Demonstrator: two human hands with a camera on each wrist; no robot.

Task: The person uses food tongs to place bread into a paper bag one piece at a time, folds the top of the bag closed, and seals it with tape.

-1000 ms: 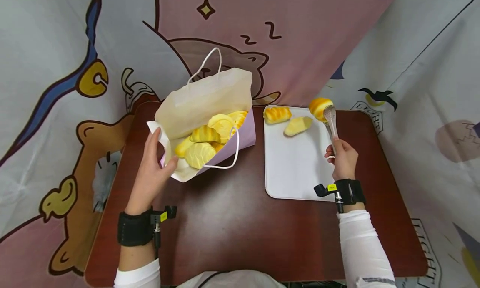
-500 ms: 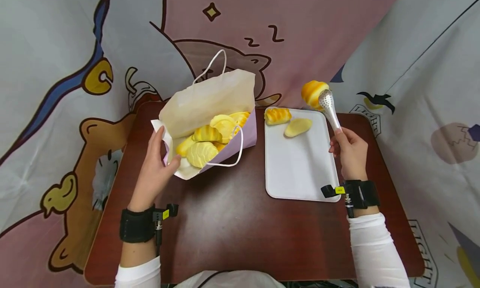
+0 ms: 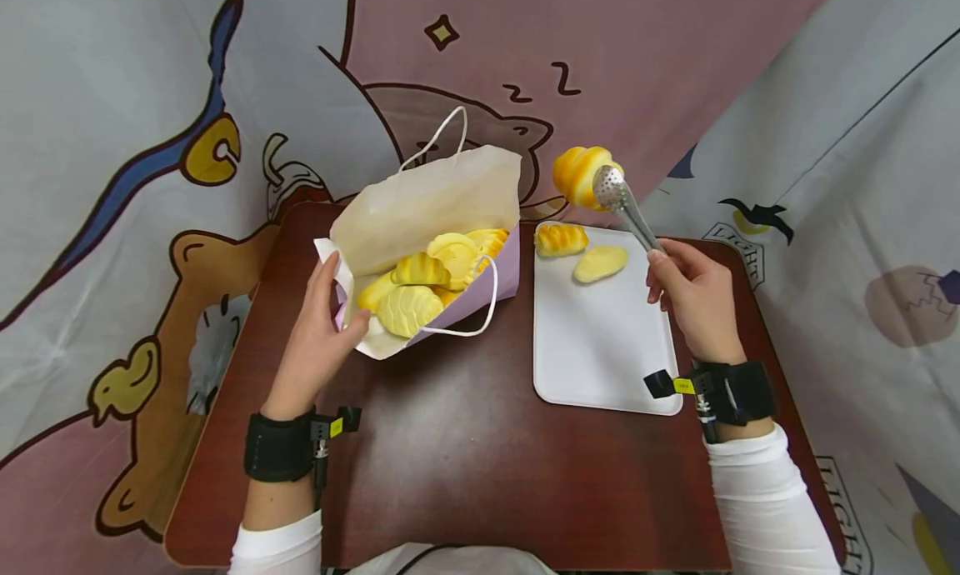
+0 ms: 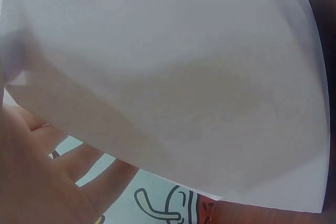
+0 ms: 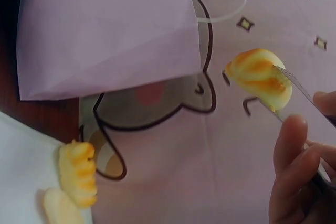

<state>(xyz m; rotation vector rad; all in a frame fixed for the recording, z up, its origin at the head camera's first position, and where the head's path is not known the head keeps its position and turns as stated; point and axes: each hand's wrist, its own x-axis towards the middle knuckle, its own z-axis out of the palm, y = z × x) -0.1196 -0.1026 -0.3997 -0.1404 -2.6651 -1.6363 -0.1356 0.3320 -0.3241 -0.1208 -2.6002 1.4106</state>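
Note:
My left hand [image 3: 318, 337] touches the left rim of a lavender paper bag [image 3: 483, 290], its fingers fairly straight and its thumb spread apart. The bag's mouth is open, showing several yellow bread pieces inside, among them a pale oval bread [image 3: 409, 311] and a ridged bread roll [image 3: 421, 270]. White paper [image 4: 199, 98] hides the fingertips in the left wrist view. My right hand [image 3: 696, 296] grips metal tongs [image 3: 636, 218], which clamp a golden bread roll [image 3: 580, 175] in the air above the tray's back edge. The right wrist view shows that bread [image 5: 254, 77] between the tong tips.
A white tray [image 3: 607, 354] lies on the brown table [image 3: 450, 467], right of the bag. At its back are a striped bread roll [image 3: 561, 240] and a pale bread piece [image 3: 601, 263]. White handles [image 3: 480, 329] loop from the bag. A printed cloth [image 3: 637, 58] hangs behind.
The tongs have lifted the golden bread roll off the tray's back right corner and carried it up and left. My left hand has stayed at the bag's rim.

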